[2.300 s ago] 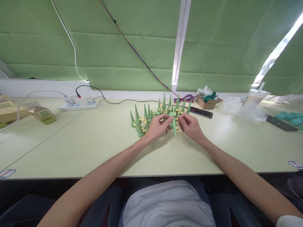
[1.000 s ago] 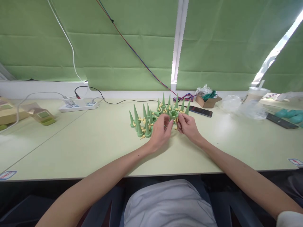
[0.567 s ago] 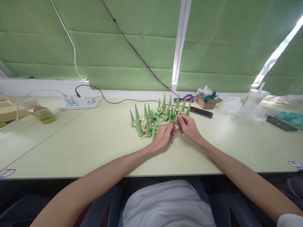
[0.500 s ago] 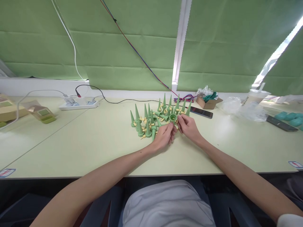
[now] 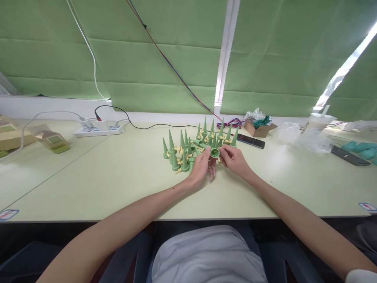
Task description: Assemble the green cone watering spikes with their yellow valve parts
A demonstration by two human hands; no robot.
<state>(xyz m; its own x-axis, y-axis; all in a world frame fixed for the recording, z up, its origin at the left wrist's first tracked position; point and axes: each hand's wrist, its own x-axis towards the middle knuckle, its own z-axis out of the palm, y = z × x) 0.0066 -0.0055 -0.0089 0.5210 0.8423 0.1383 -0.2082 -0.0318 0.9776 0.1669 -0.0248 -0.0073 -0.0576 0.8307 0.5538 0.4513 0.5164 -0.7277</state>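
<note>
A green plastic cone-shaped watering spike (image 5: 215,153) is held with its round hollow end turned up toward me. My left hand (image 5: 202,167) is closed on it from the left, thumb near the rim and the other fingers curled below. From the right, my right hand (image 5: 233,158) pinches at the side of the same rim; its fingertips partly hide what they touch. A bit of yellow shows just under the rim. Several more green spikes (image 5: 174,162) with small yellow nozzles stand point up around my hands, and a few lie on their sides.
Behind the spikes lies a black phone (image 5: 251,141), near an open cardboard box (image 5: 259,129) and coiled wires (image 5: 231,122). A cup with a straw (image 5: 316,122) stands at right. On the left are a white power strip (image 5: 98,131) and a small carton (image 5: 52,139). The table's front edge (image 5: 206,219) is close.
The held spike's open end has moved slightly down and tilted more toward me. My left thumb has shifted up beside the rim, and my right hand stays close to it.
</note>
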